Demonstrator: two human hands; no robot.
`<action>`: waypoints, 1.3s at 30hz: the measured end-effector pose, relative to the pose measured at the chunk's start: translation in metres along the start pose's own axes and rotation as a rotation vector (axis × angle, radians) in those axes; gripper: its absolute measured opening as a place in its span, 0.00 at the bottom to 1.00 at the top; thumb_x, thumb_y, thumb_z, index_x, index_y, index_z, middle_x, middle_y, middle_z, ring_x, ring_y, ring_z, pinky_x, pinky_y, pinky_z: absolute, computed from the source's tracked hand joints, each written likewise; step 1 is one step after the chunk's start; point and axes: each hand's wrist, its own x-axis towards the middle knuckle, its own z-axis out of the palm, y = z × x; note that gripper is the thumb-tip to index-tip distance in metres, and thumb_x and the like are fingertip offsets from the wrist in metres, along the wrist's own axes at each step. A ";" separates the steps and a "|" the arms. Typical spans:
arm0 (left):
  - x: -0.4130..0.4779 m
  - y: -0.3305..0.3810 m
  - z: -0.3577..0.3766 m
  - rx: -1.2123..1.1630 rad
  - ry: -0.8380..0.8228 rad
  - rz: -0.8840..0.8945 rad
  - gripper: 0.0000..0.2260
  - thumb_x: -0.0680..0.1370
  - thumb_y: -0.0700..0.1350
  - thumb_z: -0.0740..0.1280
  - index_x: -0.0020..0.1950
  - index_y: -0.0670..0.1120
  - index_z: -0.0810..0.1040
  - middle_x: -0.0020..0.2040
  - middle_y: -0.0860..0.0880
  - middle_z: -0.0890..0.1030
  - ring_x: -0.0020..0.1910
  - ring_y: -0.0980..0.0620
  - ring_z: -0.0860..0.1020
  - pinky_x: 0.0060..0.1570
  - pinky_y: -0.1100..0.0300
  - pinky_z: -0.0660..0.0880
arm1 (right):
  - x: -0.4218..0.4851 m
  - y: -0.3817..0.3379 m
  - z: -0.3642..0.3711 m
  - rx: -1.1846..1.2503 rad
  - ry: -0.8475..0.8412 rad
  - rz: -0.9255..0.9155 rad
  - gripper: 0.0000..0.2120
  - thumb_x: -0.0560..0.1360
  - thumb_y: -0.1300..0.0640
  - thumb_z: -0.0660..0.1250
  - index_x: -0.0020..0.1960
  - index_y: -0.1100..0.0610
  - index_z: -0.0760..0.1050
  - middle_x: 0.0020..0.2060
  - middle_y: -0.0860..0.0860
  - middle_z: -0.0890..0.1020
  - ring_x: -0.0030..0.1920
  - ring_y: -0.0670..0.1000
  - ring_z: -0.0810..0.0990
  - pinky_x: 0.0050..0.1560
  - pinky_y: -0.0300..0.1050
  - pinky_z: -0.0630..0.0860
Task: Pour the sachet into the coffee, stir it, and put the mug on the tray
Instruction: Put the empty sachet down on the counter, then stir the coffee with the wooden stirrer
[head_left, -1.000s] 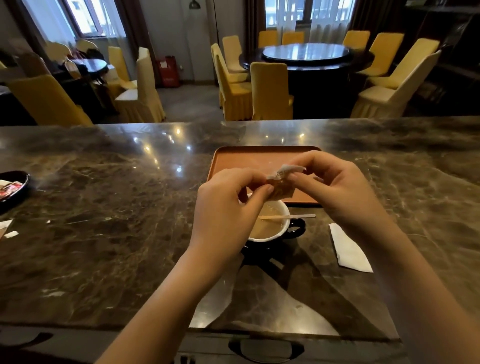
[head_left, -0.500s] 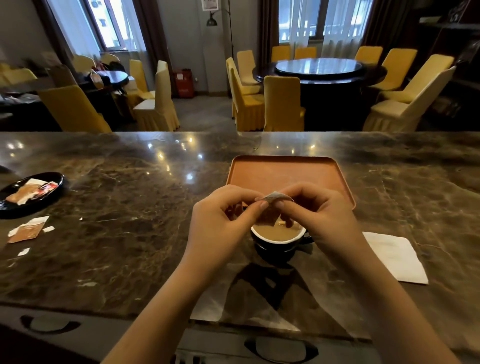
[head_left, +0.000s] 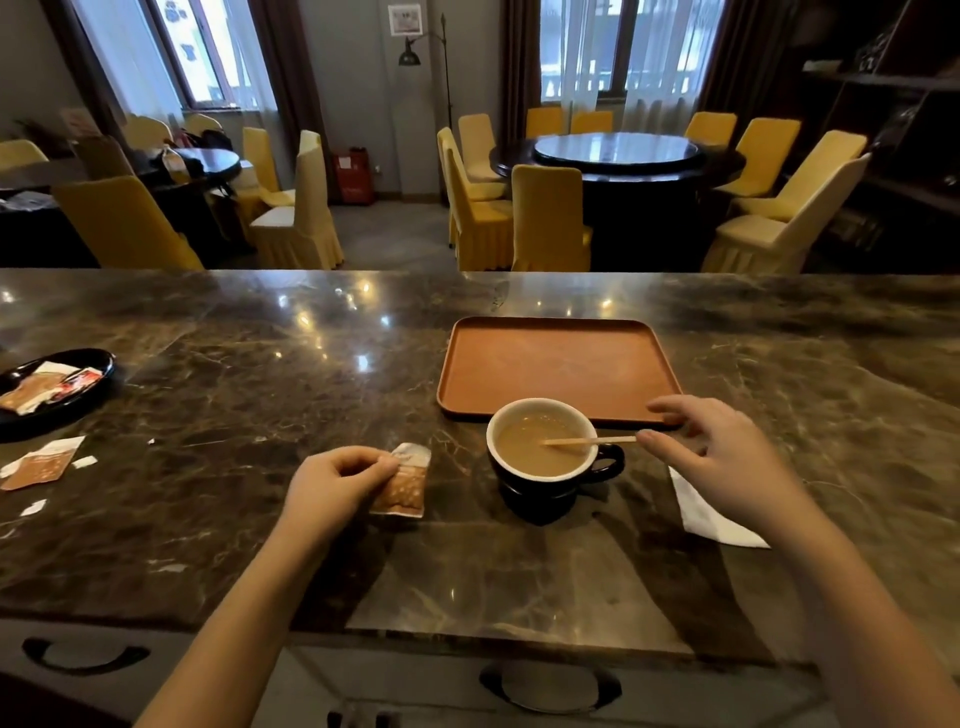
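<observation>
A black mug (head_left: 545, 496) with a white inside holds milky coffee and stands on the marble counter, just in front of the brown tray (head_left: 558, 364). A wooden stirrer (head_left: 589, 442) leans in the coffee, its end pointing right over the rim. My left hand (head_left: 332, 488) pinches a brown sachet (head_left: 402, 488) left of the mug, low over the counter. My right hand (head_left: 717, 462) hovers right of the mug with fingers spread, its fingertips just short of the stirrer's end.
A white napkin (head_left: 709, 514) lies under my right wrist. At the far left a black dish (head_left: 98, 364) holds sachets, with a torn sachet (head_left: 39, 465) and paper scraps in front of it. Drawer handles (head_left: 550, 686) run below the counter edge.
Both hands held the sachet together above the mug; they have now parted. The left carried the sachet down to the left, the right moved to the stirrer's end.
</observation>
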 end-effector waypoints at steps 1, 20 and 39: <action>0.004 -0.007 0.000 0.046 0.005 -0.006 0.03 0.73 0.45 0.69 0.43 0.50 0.83 0.41 0.51 0.84 0.45 0.53 0.81 0.42 0.63 0.74 | 0.000 0.002 0.002 0.043 -0.038 0.015 0.18 0.71 0.48 0.67 0.60 0.51 0.74 0.50 0.49 0.76 0.51 0.51 0.75 0.46 0.41 0.71; 0.036 -0.021 -0.006 0.704 0.323 0.247 0.13 0.74 0.46 0.67 0.57 0.44 0.79 0.53 0.42 0.81 0.54 0.43 0.77 0.51 0.50 0.73 | -0.005 -0.041 0.032 0.636 -0.065 0.001 0.09 0.76 0.57 0.61 0.45 0.54 0.80 0.34 0.52 0.80 0.29 0.42 0.76 0.32 0.30 0.75; 0.005 -0.028 0.078 0.972 -0.185 0.452 0.26 0.79 0.59 0.46 0.75 0.51 0.46 0.78 0.51 0.46 0.76 0.54 0.43 0.73 0.54 0.39 | -0.010 -0.037 0.041 0.443 0.071 -0.200 0.07 0.74 0.55 0.61 0.45 0.48 0.78 0.36 0.48 0.82 0.36 0.47 0.80 0.38 0.36 0.79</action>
